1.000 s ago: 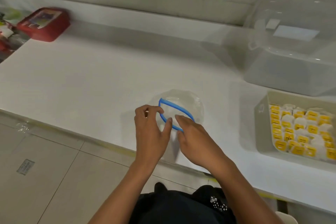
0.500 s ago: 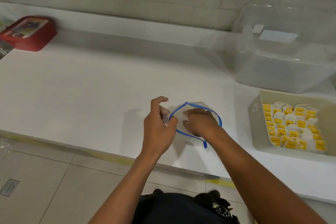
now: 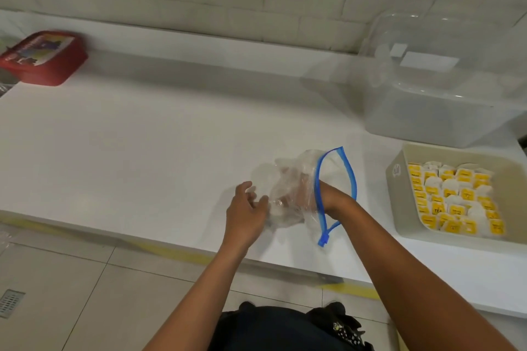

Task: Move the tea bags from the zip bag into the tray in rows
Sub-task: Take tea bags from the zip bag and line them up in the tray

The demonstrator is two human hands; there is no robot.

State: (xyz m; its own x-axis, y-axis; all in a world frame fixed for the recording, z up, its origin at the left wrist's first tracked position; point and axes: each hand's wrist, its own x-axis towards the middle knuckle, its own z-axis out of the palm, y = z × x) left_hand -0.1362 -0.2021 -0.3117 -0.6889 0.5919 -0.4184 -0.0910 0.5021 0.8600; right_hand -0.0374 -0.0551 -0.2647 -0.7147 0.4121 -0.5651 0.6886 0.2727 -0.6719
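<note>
Head: R hand (image 3: pixel 296 196) in crinkly zip bag (image 3: pixel 288 179)

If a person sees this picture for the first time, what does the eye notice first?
First, the right hand pushed deep inside the clear zip bag with its blue zipper, near the counter's front edge, while the left hand holds the bag's other end. Next, the tray at right, filled with rows of yellow-tagged tea bags.
</note>
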